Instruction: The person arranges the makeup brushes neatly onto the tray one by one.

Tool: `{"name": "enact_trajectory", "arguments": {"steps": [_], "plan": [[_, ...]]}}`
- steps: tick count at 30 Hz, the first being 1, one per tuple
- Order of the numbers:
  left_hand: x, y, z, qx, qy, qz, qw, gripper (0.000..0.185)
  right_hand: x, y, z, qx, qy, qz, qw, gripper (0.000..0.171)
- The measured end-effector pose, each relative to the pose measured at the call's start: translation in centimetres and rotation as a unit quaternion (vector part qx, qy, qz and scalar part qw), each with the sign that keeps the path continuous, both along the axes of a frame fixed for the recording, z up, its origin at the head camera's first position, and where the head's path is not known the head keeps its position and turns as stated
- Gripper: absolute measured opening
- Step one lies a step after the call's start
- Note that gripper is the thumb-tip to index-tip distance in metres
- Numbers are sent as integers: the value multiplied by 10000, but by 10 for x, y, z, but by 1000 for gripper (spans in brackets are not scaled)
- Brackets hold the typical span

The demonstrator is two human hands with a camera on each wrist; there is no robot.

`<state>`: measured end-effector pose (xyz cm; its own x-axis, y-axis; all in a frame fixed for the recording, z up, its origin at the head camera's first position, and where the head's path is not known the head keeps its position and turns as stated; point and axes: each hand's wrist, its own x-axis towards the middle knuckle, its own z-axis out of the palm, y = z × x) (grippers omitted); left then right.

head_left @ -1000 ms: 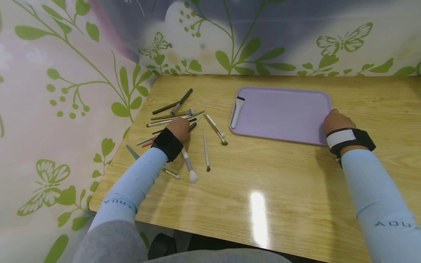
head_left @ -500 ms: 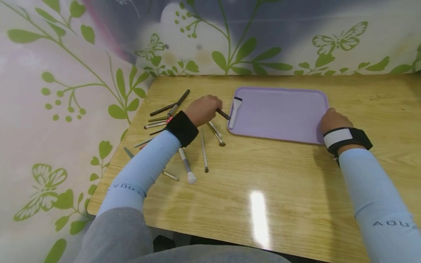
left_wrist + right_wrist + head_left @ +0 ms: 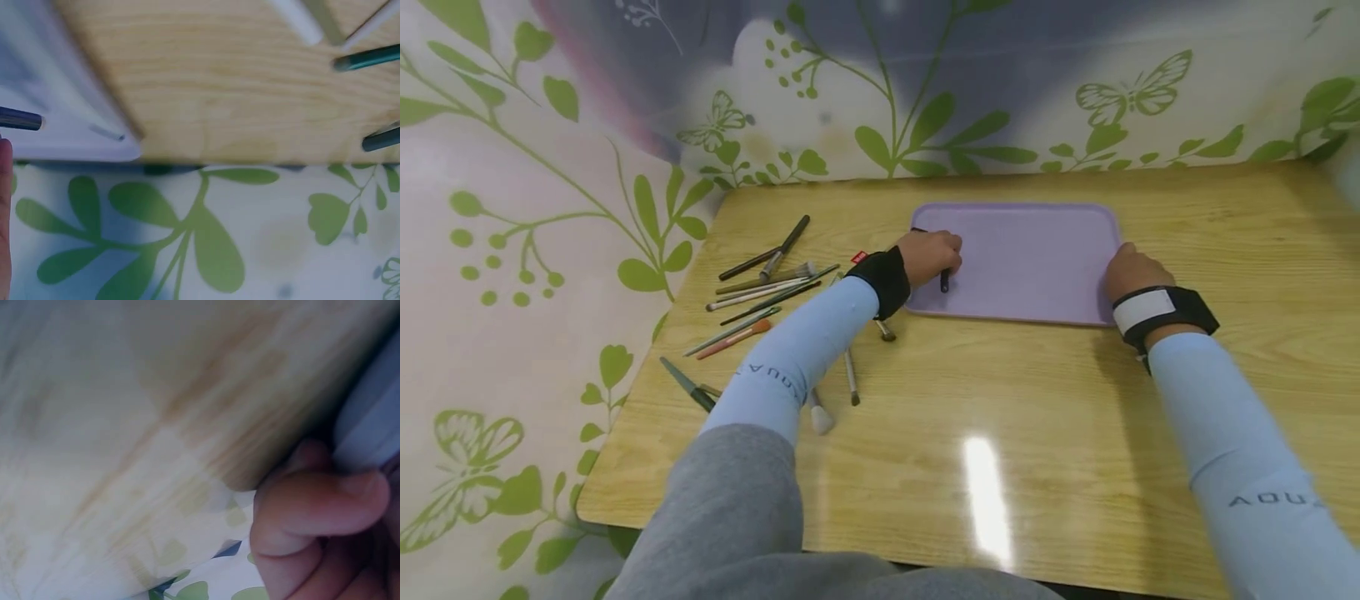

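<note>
My left hand [image 3: 942,257] grips a dark brush [image 3: 944,283] low over the left part of a lilac tray [image 3: 1037,267]. The brush's dark end [image 3: 20,119] also shows in the left wrist view, beside the tray's corner [image 3: 69,134]. A white spatula brush lay in that corner earlier; now only a dark tip [image 3: 917,230] shows behind the hand. My right hand [image 3: 1126,268] holds the tray's right near rim, its fingers [image 3: 319,515] curled against the tray's edge [image 3: 375,419].
A loose pile of several make-up brushes [image 3: 763,283] lies on the wooden table [image 3: 1000,400] to the left of the tray, some under my left forearm. Leaf-patterned walls close the table's back and left sides.
My left hand took a dark brush out of the pile and carried it right, over the tray's left part. The right hand stayed on the tray's rim.
</note>
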<state>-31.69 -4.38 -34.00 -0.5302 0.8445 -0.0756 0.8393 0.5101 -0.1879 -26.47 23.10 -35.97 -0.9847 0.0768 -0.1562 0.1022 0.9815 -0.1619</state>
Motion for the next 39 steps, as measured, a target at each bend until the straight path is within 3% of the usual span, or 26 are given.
{"name": "enact_trajectory", "arguments": {"steps": [4, 9, 19, 23, 25, 28, 31, 33, 34, 36, 39], "plan": [[1, -12, -10, -285, -92, 325, 9990, 15, -3, -2, -2, -26, 1, -60, 10000, 22], [5, -23, -14, -443, -231, 338, 9982, 18, -4, -2, -4, 6, -8, -84, 10000, 21], [16, -38, -20, -679, 197, 614, 9956, 22, -4, -9, -3, 40, 68, 73, 9999, 21], [21, -44, -18, -355, 164, 724, 9966, 22, -6, -12, -4, 24, 95, 88, 9999, 21], [25, -52, -15, 81, 90, 1067, 9942, 23, -7, -13, -5, -8, 28, 122, 9999, 21], [34, -70, -6, 890, -190, 1976, 9761, 28, -7, -14, -7, -67, -71, 195, 9998, 22], [43, -91, 7, 1345, -756, 2980, 9420, 29, -5, -12, -7, -113, -128, 155, 9997, 24], [48, -102, 14, 1338, -1160, 3330, 9261, 30, -4, -10, -6, -112, -160, 73, 9998, 24], [49, -108, 16, 1266, -1298, 3382, 9235, 30, -4, -8, -5, -101, -186, 43, 9998, 24], [51, -116, 16, 1026, -1525, 3239, 9281, 30, -3, -6, -4, -104, -215, 11, 9997, 24], [53, -122, 11, 678, -1599, 2541, 9515, 31, -3, -4, -4, -74, -260, 19, 9996, 24]]}}
